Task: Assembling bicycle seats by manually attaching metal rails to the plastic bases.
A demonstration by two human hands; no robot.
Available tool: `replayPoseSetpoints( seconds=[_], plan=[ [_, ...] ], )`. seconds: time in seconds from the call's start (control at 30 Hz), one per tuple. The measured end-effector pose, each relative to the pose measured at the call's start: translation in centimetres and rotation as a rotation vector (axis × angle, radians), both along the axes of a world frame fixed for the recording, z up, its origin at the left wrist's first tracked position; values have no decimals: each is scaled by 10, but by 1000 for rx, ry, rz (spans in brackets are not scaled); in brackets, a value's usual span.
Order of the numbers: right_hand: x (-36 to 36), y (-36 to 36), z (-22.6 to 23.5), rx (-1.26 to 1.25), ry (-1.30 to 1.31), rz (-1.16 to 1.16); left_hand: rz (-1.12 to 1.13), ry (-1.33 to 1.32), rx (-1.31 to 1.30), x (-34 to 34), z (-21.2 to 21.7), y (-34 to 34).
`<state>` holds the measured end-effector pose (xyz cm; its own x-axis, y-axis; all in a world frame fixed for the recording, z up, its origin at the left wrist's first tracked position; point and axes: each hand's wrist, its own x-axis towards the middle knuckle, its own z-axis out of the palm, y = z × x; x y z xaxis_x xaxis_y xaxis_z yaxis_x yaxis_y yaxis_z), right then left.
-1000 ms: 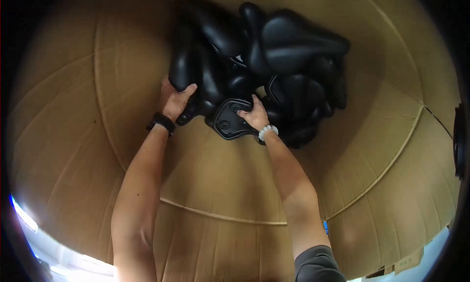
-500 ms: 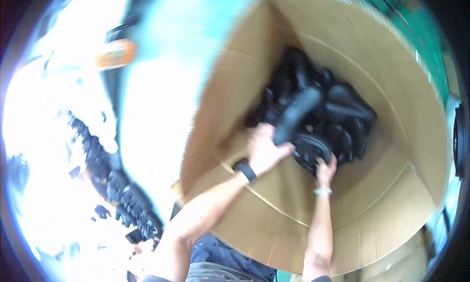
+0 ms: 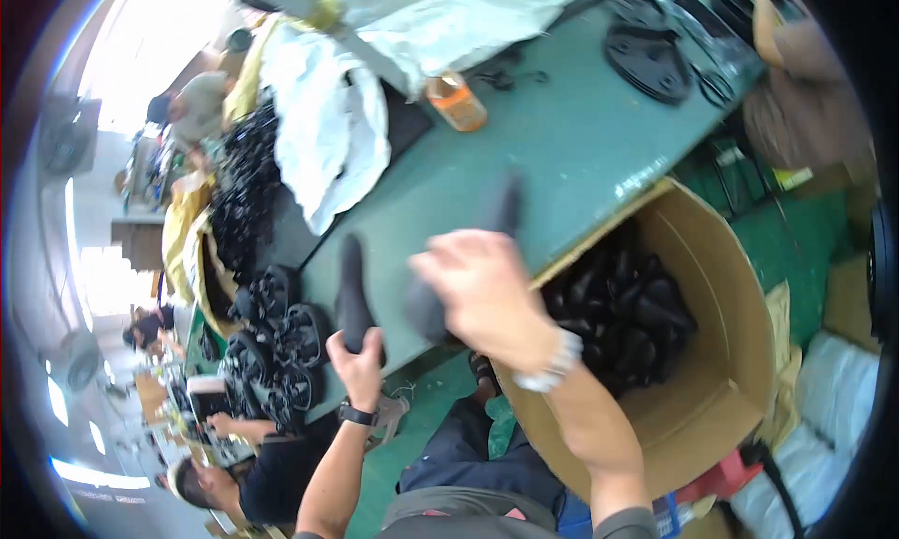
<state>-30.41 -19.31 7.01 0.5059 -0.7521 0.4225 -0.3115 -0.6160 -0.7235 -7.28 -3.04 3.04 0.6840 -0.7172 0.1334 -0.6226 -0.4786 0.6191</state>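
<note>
My left hand (image 3: 359,369) is closed around the lower end of a black shoe last (image 3: 352,291), which stands upright at the near edge of the green table. To its right, my right hand (image 3: 492,295) grips a second black shoe last (image 3: 505,205). Motion smears that one, and my fingers and wrist cover its middle. Beside my right forearm stands a large open cardboard box (image 3: 726,286). Many glossy black lasts (image 3: 646,310) lie heaped in its bottom.
The green table (image 3: 421,197) holds a bottle with orange contents (image 3: 456,103), black soles (image 3: 646,63) and scissors (image 3: 714,86). Black sandals (image 3: 290,342) crowd its left end, near a white sheet (image 3: 328,118). Co-workers (image 3: 272,473) are at the left and far right.
Both hands have come up out of the cardboard box and moved left to the table, each carrying a black last. My view has swung to show the tabletop.
</note>
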Motion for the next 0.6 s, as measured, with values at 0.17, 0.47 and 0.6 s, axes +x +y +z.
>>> replayPoseSetpoints(
  seconds=[0.17, 0.47, 0.6],
  plan=[
    [162, 43, -89, -144, 518, 73, 247, -234, 247, 135, -121, 50],
    [-99, 171, -263, 791, 152, -812, 55, -153, 98, 111, -129, 50],
    [-248, 279, -485, 832, 791, -642, -178, -281, 364, 92, -155, 31]
  ],
)
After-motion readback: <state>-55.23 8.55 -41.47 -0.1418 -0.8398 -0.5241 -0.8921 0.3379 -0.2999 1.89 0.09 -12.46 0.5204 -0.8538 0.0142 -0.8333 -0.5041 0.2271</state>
